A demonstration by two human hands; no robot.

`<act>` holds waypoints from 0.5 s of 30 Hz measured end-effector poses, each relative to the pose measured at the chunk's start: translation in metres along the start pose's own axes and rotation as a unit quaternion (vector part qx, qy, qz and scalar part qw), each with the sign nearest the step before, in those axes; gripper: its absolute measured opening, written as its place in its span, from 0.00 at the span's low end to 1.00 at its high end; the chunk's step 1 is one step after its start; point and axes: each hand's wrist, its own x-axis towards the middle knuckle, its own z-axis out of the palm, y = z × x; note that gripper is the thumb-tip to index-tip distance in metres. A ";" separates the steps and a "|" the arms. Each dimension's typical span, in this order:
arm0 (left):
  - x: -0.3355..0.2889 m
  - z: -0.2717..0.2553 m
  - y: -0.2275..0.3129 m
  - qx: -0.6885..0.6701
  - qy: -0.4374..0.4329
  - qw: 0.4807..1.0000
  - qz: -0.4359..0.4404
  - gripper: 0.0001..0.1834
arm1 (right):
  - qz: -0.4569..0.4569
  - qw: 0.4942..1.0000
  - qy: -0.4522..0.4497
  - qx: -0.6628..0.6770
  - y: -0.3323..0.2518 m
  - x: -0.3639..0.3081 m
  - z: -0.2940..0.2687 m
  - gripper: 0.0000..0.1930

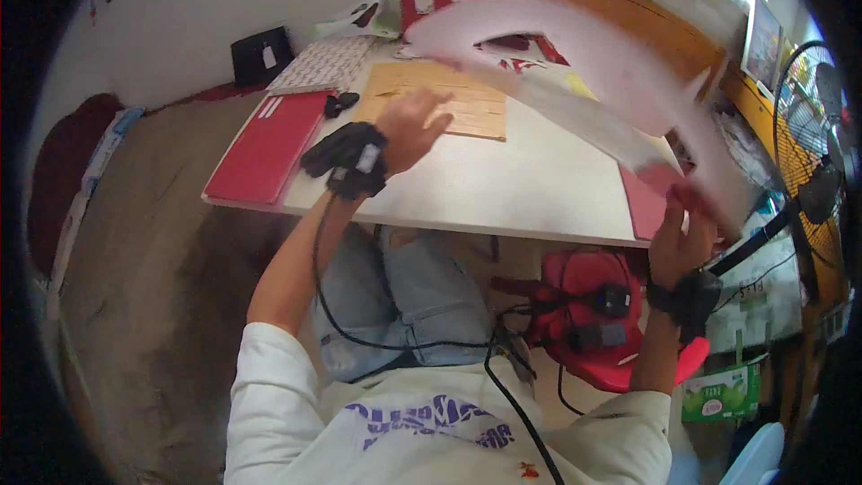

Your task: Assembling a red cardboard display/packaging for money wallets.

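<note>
My right hand (680,238), at the table's right front edge, has its fingers closed on one end of a large pale pinkish-white sheet (620,72). Motion smears the sheet, which arcs up and to the left across the table's far side; its exact kind cannot be made out. My left hand (413,130) is over the near edge of a flat tan board or folder (480,119), fingers apart and nothing in them. Whether it touches the tan piece is unclear. Both wrists wear black strapped devices.
On the white table (503,184) lie a red folder (260,153) at left, a patterned white pad (323,65) and another red folder (642,202) at right. A red stool (584,323) with cables stands below. A black fan (813,117) is at the right.
</note>
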 end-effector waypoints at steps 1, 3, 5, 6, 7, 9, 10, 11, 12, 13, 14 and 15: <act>-0.008 -0.019 0.008 0.005 0.002 1.000 -0.004 0.19 | -0.002 1.000 0.000 0.006 -0.005 0.001 -0.004 0.08; -0.026 -0.054 0.028 0.124 0.088 0.988 0.030 0.22 | -0.153 0.986 -0.051 -0.032 -0.013 0.008 -0.009 0.10; -0.044 -0.078 0.048 0.118 0.093 0.988 0.037 0.24 | -0.172 0.983 -0.056 -0.043 -0.018 0.005 -0.007 0.11; -0.054 -0.084 0.053 0.106 0.097 0.988 0.048 0.26 | -0.187 0.979 -0.065 -0.046 -0.021 0.003 -0.006 0.12; -0.065 -0.090 0.056 0.111 0.099 0.988 0.044 0.26 | -0.204 0.975 -0.073 -0.046 -0.024 0.004 -0.005 0.12; -0.083 -0.098 0.060 0.137 0.069 0.987 0.053 0.29 | -0.204 0.976 -0.070 -0.041 -0.029 0.001 -0.002 0.12; -0.088 -0.101 0.062 0.151 0.074 0.981 0.096 0.28 | -0.220 0.972 -0.071 -0.040 -0.033 0.000 0.001 0.11; -0.094 -0.104 0.064 0.154 0.075 0.981 0.094 0.28 | -0.235 0.969 -0.072 -0.040 -0.036 -0.001 0.002 0.11; -0.099 -0.108 0.067 0.158 0.027 0.981 0.107 0.28 | -0.252 0.963 -0.085 -0.052 -0.035 -0.006 0.003 0.11; -0.104 -0.110 0.070 0.162 -0.020 0.979 0.120 0.27 | -0.253 0.962 -0.086 -0.050 -0.038 -0.010 0.003 0.11; -0.110 -0.108 0.071 0.137 -0.025 0.982 0.124 0.27 | -0.257 0.960 -0.100 -0.043 -0.042 -0.014 0.004 0.11; -0.118 -0.104 0.070 0.137 -0.025 0.983 0.122 0.27 | -0.260 0.958 -0.114 -0.036 -0.045 -0.018 0.004 0.11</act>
